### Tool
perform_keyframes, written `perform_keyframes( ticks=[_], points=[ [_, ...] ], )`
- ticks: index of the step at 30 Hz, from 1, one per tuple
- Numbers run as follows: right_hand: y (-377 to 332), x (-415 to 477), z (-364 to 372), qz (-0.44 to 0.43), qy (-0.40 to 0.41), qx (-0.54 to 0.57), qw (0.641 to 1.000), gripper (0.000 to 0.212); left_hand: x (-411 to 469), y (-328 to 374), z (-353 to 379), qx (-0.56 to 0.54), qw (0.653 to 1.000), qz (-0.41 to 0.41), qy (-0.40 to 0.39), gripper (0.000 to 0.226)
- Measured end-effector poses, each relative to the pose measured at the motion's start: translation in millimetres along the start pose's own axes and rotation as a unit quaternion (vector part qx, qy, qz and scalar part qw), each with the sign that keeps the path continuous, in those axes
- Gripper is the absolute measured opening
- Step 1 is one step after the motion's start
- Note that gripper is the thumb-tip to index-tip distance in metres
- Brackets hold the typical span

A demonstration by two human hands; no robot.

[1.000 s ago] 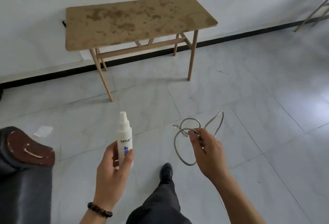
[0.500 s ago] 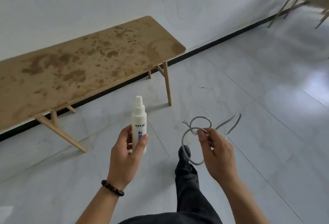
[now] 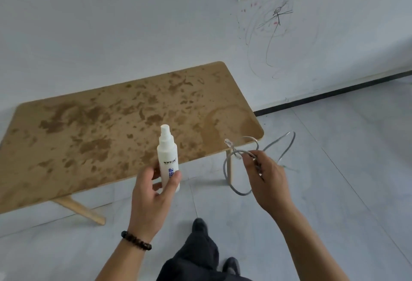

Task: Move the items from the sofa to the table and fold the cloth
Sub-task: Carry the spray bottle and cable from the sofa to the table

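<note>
Left hand (image 3: 149,193): grip wrapped round the lower half of the bottle (image 3: 168,158), thumb on the near side, fingers (image 3: 174,179) pressed on the label; bottle upright, cap uppermost, held just short of the near edge of the surface (image 3: 89,129). Right hand (image 3: 266,180): grip pinching the cable (image 3: 243,160) where its coils cross, one clear plug at top left, loops hanging free below and trailing to the right, off the corner of the surface. Surface bare wood, heavily stained, nothing resting on it. Sofa and cloth not in view. Assessment: carry stage, placement pending, cloth not yet begun. Recommendation: take both hands well over the surface before release; stand the bottle on its base away from the edge, since it is tall and narrow and may topple; lay the cable down as a gathered coil, so that no loop hangs over the corner and drags it off.
</note>
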State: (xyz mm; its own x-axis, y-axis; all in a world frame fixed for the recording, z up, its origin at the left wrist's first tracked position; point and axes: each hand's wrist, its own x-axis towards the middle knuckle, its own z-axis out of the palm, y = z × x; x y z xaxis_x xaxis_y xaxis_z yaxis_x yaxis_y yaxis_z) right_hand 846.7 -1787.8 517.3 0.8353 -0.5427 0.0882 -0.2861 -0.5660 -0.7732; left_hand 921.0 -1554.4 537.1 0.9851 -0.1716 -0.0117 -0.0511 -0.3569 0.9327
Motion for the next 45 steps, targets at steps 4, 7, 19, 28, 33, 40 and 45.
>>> perform_keyframes(
  ticks=[4, 7, 19, 28, 33, 40, 45],
  points=[
    [14.8, 90.5, 26.0, -0.029, -0.022, -0.021, 0.999, 0.021, 77.1, -13.1, 31.7, -0.003, 1.0, -0.025, -0.001, 0.031],
    [24.8, 159.1, 46.5, -0.027, -0.04, -0.035, 0.998, 0.019, 144.2, -24.7, 55.2, -0.012, 0.998, -0.055, 0.005, 0.029],
    [30.2, 442.2, 100.5, -0.07, -0.087, -0.09, 0.99, 0.025, 445.8, 1.3, 151.6, 0.007, 0.993, -0.121, -0.004, 0.034],
    [104.6, 612.3, 197.1, -0.119, -0.186, -0.129, 0.967, 0.026, 620.4, -58.7, 252.1, 0.101, 0.983, -0.155, -0.008, 0.033],
    [140.4, 665.1, 254.7, -0.164, -0.252, -0.184, 0.936, 0.04, 681.5, -97.1, 292.4, 0.141, 0.979, -0.15, 0.013, 0.032],
    [166.9, 664.7, 288.0, -0.144, -0.311, -0.201, 0.918, 0.067, 695.7, -130.2, 310.0, 0.125, 0.984, -0.128, 0.0, 0.03],
    [154.2, 671.9, 289.6, -0.14, -0.349, -0.267, 0.887, 0.069, 699.5, -138.6, 302.2, 0.155, 0.98, -0.123, -0.027, 0.029]
  ],
)
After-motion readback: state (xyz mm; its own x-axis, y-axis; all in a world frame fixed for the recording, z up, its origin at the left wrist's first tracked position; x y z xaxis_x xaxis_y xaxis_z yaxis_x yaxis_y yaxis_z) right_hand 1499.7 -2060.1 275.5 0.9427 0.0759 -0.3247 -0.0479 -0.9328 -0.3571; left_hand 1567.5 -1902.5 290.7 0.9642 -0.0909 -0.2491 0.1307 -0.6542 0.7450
